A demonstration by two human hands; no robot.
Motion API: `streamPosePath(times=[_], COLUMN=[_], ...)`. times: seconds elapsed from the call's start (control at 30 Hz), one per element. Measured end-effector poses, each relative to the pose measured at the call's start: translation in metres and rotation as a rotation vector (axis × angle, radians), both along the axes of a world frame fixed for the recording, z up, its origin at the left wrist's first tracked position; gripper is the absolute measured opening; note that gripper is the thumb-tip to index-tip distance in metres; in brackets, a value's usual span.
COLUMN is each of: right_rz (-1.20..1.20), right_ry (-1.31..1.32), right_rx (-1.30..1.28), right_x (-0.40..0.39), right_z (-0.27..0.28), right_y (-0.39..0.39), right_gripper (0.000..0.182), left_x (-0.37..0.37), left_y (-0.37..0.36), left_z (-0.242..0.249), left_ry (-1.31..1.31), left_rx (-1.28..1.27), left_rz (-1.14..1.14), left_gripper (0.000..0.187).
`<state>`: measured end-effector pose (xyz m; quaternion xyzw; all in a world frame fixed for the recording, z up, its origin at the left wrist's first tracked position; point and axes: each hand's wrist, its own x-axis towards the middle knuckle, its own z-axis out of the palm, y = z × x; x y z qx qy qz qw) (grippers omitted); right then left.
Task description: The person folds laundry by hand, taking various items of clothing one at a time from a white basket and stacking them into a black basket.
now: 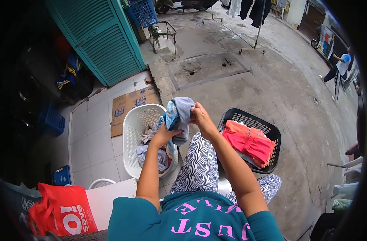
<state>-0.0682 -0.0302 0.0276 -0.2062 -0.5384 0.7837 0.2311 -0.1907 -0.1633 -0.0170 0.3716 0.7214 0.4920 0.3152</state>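
A bunched grey and blue patterned garment (181, 113) is held up between my two hands, above the right rim of the white basket (129, 120). My left hand (165, 134) grips its lower left side, and the fingers of my right hand (200, 116) pinch its right edge. Crumpled clothes (153, 154) lie inside the white basket. To the right stands a black basket (277, 140) with folded red and orange clothes (251, 142) stacked in it.
Flattened cardboard (123, 105) lies on the tiles beyond the white basket. A red bag (61, 209) sits at the lower left. Green louvred doors (99, 38) stand upper left, a clothes rack (256, 36) farther ahead. A person (341, 70) is at the far right.
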Motion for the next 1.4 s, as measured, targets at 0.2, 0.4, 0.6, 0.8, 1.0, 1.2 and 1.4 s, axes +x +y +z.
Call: streamPosePath(times=[0.2,0.4,0.6,0.8,1.0,1.2,1.4], right_rz=[-0.221,0.276,-0.077,-0.566,-0.742,0.006,-0.263], right_ry=[-0.102,-0.388,0.001,0.081,-0.887,-0.550,-0.684], right_rx=[0.468,1.014,0.330,0.102,0.807,0.621,0.991], right_x=[0.013,0.056,0.127,0.224,0.265,0.216,0.174], right_z=[0.011,0.013,0.064,0.056,-0.043,-0.098,-0.147], right_y=[0.014,0.034,0.031,0.063,0.071,0.014,-0.061], right_gripper=[0.034,0.050,0.034,0.027,0.051,0.034,0.050], left_x=[-0.026,-0.100,-0.088,0.058,0.076,0.093,0.106], left_y=[-0.004,-0.044,-0.057,0.014,0.025,0.020,0.014], left_z=[0.000,0.007,-0.029,-0.023,-0.034,-0.018,-0.006], left_ry=[-0.154,-0.263,0.664,-0.076,0.260,0.633,0.645], left_rx=[0.174,0.261,-0.343,-0.143,-0.056,0.070,0.083], left_rz=[-0.128,0.035,0.258,-0.496,-0.464,-0.451,-0.635], left_gripper=[0.027,0.015,0.059,0.050,0.047,0.036,0.036])
